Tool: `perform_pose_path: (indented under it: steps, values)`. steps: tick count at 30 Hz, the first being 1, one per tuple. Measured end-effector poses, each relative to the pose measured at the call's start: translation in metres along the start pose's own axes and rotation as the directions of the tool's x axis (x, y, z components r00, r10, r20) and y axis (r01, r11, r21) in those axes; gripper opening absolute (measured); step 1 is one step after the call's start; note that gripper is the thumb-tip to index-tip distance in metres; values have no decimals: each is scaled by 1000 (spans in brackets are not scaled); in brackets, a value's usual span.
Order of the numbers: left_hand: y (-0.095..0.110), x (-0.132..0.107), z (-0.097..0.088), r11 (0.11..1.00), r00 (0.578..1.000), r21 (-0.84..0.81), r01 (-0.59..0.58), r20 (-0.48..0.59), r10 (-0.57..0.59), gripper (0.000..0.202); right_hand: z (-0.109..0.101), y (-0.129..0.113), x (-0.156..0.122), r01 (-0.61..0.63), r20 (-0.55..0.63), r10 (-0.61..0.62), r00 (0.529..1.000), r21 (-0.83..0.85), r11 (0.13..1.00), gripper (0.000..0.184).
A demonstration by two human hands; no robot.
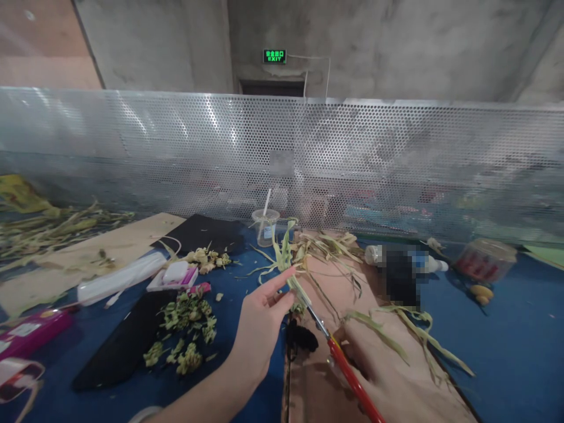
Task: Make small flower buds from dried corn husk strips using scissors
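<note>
My left hand pinches a pale green plant stem between thumb and fingers, and long dry leaves spread out beyond the fingertips. Red-handled shears are gripped in my right hand. Their narrow metal tips point up and left, close to the stem; whether the blades touch it I cannot tell. Below the hands a brown board carries loose dry leaves at its far end. A small black bundle lies under the shears.
Trimmed green buds lie left beside a black sheet, a white tube-shaped object and a magenta box. A plastic cup with a straw stands ahead. At right are a bottle and a clear jar. Perforated metal panels rise behind.
</note>
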State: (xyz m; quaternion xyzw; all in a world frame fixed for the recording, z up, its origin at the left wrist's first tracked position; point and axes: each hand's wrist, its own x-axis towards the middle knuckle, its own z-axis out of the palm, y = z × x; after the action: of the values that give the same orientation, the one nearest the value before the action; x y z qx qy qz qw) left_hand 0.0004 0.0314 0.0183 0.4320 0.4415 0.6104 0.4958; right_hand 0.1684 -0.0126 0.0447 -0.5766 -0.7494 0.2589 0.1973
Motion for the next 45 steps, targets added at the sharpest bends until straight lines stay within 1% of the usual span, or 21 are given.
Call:
perform_pose_path:
  steps: [2, 3, 6, 11, 14, 16, 18, 21, 23, 25, 27, 30, 31, 35, 37, 38, 40, 42, 44, 45]
  values:
    - [0, 0, 0, 1000, 1000, 10, 3, -3, -3, 38, 0, 0, 0, -13, -51, 11, 999, -29, 1000, 13]
    - [1, 0, 0, 1000, 1000, 17, 3, -5, -3, 38, 1, 0, 1, -16, -56, 14, 998, -33, 999, 12]
    - [1, -1, 0, 1000, 1000, 31, 6, -9, -5, 37, 4, 6, 4, -16, -11, 16, 1000, -16, 1000, 12]
    - [-2, 0, 0, 999, 1000, 22, 29, 9, -29, 45, 11, 15, 8, 12, 0, -12, 1000, 27, 1000, 13]
    - [-2, 0, 0, 1000, 1000, 11, 19, 4, -19, 47, 6, 10, 6, 1, 11, -2, 1000, 31, 1000, 14]
    - [-3, 0, 0, 1000, 1000, 2, 11, 2, -11, 46, -1, 3, 4, -26, 25, 25, 999, 33, 999, 15]
    - [-3, 0, 0, 1000, 1000, 2, 4, 6, -4, 45, -6, -3, 4, -61, 62, 59, 996, 34, 998, 15]
    - [-4, 2, -1, 1000, 1000, 17, -2, 8, 1, 45, -7, -1, 4, -97, 99, 95, 991, 16, 995, 19]
    - [-3, 4, -3, 999, 1000, 36, -9, -14, 10, 45, -4, 7, 5, -80, 94, 80, 992, 0, 997, 25]
    - [-1, 8, -5, 999, 998, 35, -31, -50, 33, 45, -2, 19, 6, -23, 69, 24, 997, -7, 1000, 29]
    - [2, 12, -7, 999, 994, 4, -51, -93, 52, 46, -3, 33, 11, 42, 72, -40, 997, -27, 999, 30]
    - [5, 17, -9, 998, 992, -32, -49, -114, 45, 47, -9, 53, 25, 100, 66, -92, 994, -134, 986, 30]
    - [5, 17, -9, 999, 993, -31, -41, -108, 37, 47, -12, 60, 31, 99, 37, -93, 995, -184, 978, 31]
    - [4, 14, -7, 1000, 997, 6, -11, -73, 12, 43, -16, 88, 54, 38, -64, -66, 996, -362, 932, 38]
    - [4, 12, -5, 999, 998, 38, -1, -55, 3, 41, -15, 101, 61, 14, -103, -63, 993, -424, 906, 38]
    - [3, 11, -4, 999, 999, 54, 3, -39, -1, 41, -15, 107, 63, 22, -108, -78, 991, -443, 896, 36]
    - [2, 10, -3, 997, 1000, 80, 14, 11, -15, 41, -16, 115, 64, 58, -85, -108, 991, -451, 890, 30]
    - [-1, 9, -1, 994, 997, 106, 31, 73, -39, 40, -20, 118, 64, 114, -21, -136, 990, -433, 894, 24]
    - [-5, 8, 0, 990, 989, 135, 44, 132, -62, 38, -26, 114, 62, 155, 30, -158, 987, -431, 889, 20]
    - [-8, 7, 1, 988, 985, 149, 43, 160, -67, 37, -29, 108, 60, 171, 28, -177, 984, -437, 883, 18]
